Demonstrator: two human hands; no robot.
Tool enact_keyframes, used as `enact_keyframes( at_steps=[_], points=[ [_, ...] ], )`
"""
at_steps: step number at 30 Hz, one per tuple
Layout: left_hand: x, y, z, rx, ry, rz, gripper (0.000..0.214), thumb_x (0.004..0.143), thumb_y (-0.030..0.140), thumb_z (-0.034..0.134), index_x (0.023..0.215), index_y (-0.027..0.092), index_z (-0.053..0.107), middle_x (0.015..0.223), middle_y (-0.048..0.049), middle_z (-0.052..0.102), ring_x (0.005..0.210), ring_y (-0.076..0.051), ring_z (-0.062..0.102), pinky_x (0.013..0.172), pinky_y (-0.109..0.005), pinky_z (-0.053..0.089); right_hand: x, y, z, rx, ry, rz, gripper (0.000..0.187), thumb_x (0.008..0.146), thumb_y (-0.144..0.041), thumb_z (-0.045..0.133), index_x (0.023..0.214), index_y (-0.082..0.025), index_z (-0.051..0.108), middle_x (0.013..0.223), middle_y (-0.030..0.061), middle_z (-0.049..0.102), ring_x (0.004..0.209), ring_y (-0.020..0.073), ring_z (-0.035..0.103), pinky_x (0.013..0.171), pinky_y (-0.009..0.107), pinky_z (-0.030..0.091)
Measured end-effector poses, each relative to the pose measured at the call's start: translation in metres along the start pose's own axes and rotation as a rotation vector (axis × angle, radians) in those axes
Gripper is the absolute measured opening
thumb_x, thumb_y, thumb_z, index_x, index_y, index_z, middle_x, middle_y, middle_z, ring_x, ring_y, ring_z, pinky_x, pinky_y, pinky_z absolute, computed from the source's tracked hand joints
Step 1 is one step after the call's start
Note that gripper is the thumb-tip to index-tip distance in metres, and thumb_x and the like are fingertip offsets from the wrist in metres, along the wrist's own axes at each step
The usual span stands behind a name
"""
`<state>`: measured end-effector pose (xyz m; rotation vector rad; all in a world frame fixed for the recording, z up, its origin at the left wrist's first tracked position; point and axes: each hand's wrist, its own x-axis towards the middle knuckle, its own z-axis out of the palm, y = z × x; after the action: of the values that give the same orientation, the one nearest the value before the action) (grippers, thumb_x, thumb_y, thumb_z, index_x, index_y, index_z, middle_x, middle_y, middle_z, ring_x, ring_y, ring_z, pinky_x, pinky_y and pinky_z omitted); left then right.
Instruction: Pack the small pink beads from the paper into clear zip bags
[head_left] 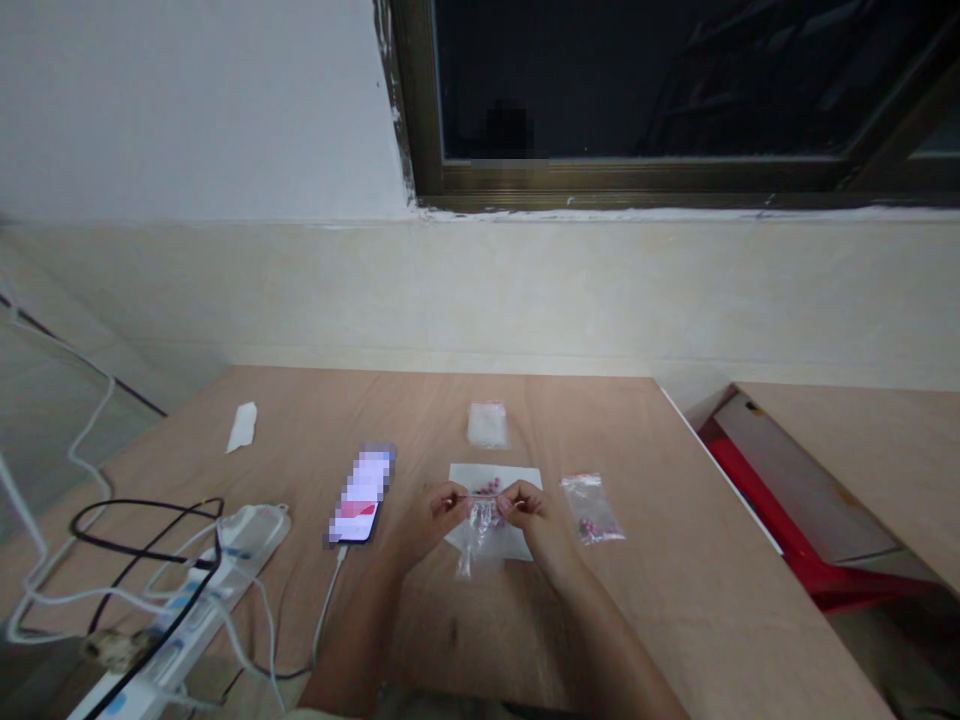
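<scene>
My left hand (439,518) and my right hand (523,512) pinch the top edge of a small clear plastic bag (478,538) from either side, and the bag hangs between them over a white sheet of paper (517,530). Just beyond my fingers, a small cluster of pink beads (489,487) lies on the sheet. To the right of my right hand is a second clear bag (591,508), with pink beads in its lower corner. A third clear bag (487,425), flat and pale, lies farther ahead.
A smartphone (360,495) with a blurred screen lies left of my hands on the wooden table (637,450), its white cable running to a white power strip (225,570) tangled with cables. A white scrap (241,427) lies far left. A red object (757,510) sits beyond the table's right edge.
</scene>
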<state>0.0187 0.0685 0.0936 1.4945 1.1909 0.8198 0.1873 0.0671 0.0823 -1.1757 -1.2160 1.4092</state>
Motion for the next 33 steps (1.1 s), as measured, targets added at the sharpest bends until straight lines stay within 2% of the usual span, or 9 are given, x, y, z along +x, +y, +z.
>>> enact_keyframes(
  at_steps=[6, 10, 15, 18, 23, 27, 29, 33],
  points=[
    [0.004, 0.001, 0.001, 0.142, 0.052, 0.045, 0.021, 0.073, 0.034, 0.050, 0.069, 0.016, 0.060, 0.066, 0.0003, 0.058, 0.067, -0.013, 0.052, 0.062, -0.022, 0.040, 0.004, 0.002, 0.008, -0.007, -0.061, -0.005, 0.027, 0.063, -0.044, 0.059, 0.068, -0.017, 0.057, 0.066, 0.0000, 0.056, 0.061, 0.0126, 0.049, 0.058, 0.024, 0.037],
    [0.002, -0.001, 0.004, 0.187, 0.047, 0.081, 0.022, 0.074, 0.034, 0.049, 0.072, 0.016, 0.061, 0.071, -0.0017, 0.060, 0.070, -0.014, 0.052, 0.065, -0.023, 0.040, 0.003, 0.004, 0.012, 0.049, -0.028, 0.020, 0.025, 0.058, -0.041, 0.063, 0.058, -0.017, 0.056, 0.060, -0.0005, 0.054, 0.059, 0.0124, 0.048, 0.058, 0.024, 0.036],
    [-0.007, -0.006, 0.005, 0.116, 0.007, 0.019, 0.024, 0.075, 0.035, 0.047, 0.072, 0.016, 0.061, 0.070, -0.0018, 0.061, 0.069, -0.014, 0.053, 0.063, -0.024, 0.041, -0.003, 0.002, 0.009, 0.089, -0.003, 0.037, 0.026, 0.055, -0.037, 0.065, 0.049, -0.017, 0.049, 0.050, -0.0037, 0.047, 0.052, 0.0101, 0.041, 0.052, 0.023, 0.031],
    [-0.014, -0.012, 0.004, 0.083, 0.066, -0.007, 0.022, 0.072, 0.035, 0.050, 0.069, 0.016, 0.060, 0.068, -0.0012, 0.060, 0.067, -0.014, 0.053, 0.063, -0.025, 0.041, -0.008, 0.003, 0.009, 0.062, -0.006, 0.059, 0.024, 0.057, -0.036, 0.064, 0.052, -0.016, 0.052, 0.052, -0.0034, 0.048, 0.053, 0.0102, 0.042, 0.053, 0.023, 0.031],
    [-0.020, -0.025, 0.004, -0.070, 0.153, -0.061, 0.021, 0.070, 0.036, 0.053, 0.069, 0.015, 0.059, 0.070, -0.0019, 0.062, 0.070, -0.016, 0.055, 0.066, -0.027, 0.042, -0.016, 0.019, 0.010, 0.126, -0.081, 0.104, 0.027, 0.061, -0.042, 0.061, 0.070, -0.016, 0.056, 0.063, -0.0009, 0.055, 0.058, 0.0114, 0.047, 0.057, 0.024, 0.034],
    [-0.021, -0.021, 0.001, -0.147, 0.195, -0.159, 0.025, 0.067, 0.038, 0.053, 0.076, 0.015, 0.059, 0.071, -0.0014, 0.063, 0.068, -0.016, 0.057, 0.063, -0.027, 0.044, -0.026, 0.038, 0.010, 0.121, -0.137, 0.156, 0.028, 0.061, -0.042, 0.061, 0.060, -0.016, 0.050, 0.052, -0.0031, 0.049, 0.049, 0.0092, 0.043, 0.050, 0.022, 0.031],
    [-0.022, -0.017, 0.000, -0.129, 0.244, -0.224, 0.027, 0.067, 0.040, 0.051, 0.077, 0.016, 0.059, 0.070, -0.0007, 0.064, 0.067, -0.017, 0.057, 0.061, -0.027, 0.045, -0.027, 0.046, 0.008, 0.076, -0.111, 0.148, 0.029, 0.062, -0.042, 0.059, 0.056, -0.016, 0.046, 0.050, -0.0036, 0.046, 0.048, 0.0088, 0.041, 0.048, 0.021, 0.030],
    [-0.024, -0.021, -0.004, 0.001, 0.375, -0.291, 0.023, 0.070, 0.038, 0.047, 0.077, 0.020, 0.058, 0.072, -0.0012, 0.064, 0.068, -0.018, 0.057, 0.060, -0.027, 0.044, -0.011, 0.046, 0.003, -0.038, 0.093, 0.045, 0.030, 0.063, -0.044, 0.056, 0.056, -0.018, 0.045, 0.048, -0.0041, 0.044, 0.046, 0.0092, 0.040, 0.046, 0.021, 0.030]
  ],
)
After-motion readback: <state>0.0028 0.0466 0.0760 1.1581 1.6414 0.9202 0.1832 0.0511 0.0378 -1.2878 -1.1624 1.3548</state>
